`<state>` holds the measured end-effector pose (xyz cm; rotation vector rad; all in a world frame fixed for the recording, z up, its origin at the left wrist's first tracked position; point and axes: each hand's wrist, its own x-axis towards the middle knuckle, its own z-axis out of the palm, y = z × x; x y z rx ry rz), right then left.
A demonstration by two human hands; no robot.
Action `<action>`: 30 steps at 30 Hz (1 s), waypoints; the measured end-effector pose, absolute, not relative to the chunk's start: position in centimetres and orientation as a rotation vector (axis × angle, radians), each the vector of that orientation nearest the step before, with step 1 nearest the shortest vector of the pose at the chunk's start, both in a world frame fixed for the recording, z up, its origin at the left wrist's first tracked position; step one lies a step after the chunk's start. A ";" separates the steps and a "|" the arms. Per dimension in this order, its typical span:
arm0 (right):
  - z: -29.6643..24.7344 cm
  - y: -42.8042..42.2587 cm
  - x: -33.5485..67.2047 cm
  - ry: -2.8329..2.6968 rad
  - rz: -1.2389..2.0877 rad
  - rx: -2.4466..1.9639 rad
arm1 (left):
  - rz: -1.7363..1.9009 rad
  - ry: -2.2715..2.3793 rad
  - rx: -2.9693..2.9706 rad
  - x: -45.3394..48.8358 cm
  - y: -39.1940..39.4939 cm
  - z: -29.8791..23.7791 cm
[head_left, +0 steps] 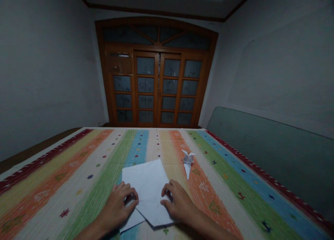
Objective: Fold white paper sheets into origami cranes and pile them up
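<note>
The sheet (148, 188) of white paper lies flat on the near part of the cloth, folded in layers, its top corner pointing away from me and a blunt point aimed back toward the camera. A lower flap (132, 220) pokes out from under it on the near left side. My left hand (116, 207) sits on the sheet's left edge, half closed, with the fingers curled over the paper and pressing down. My right hand (177, 200) mirrors it on the right side, also half closed, with the fingers arched and the thumb turned in against the fold. Both are clearly on the paper, but from this feed I cannot tell whether either one is actually pinching it or only bearing down. Just beyond the sheet, off its right side and not touching it, a small paper figure (188, 162) rests on an orange stripe, its pale grey body raised and a white pointed tail aimed toward my right hand. Everything lies on a striped cloth (78, 194) in orange, green, blue and cream, scattered with small motifs and edged in red. Past its far edge stand wooden doors (156, 88) with glass panes, a green panel (271, 153) runs along the right side, and grey walls (44, 69) close in the room.
</note>
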<state>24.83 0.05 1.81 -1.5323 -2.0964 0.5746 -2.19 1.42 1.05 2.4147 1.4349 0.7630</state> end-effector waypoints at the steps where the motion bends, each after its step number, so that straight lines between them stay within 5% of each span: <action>1: 1.7 0.0 24.8 -2.105 0.560 -1.520 | 0.794 1.424 2.440 -2.2 1.4 1.0; 12: -0.5 -1.5 22.9 -2.474 0.094 -1.389 | 0.839 0.847 2.794 -1.7 0.1 1.2; 30: 0.1 -1.1 23.6 -2.170 0.426 -1.256 | 0.852 1.049 2.431 -0.9 0.7 0.6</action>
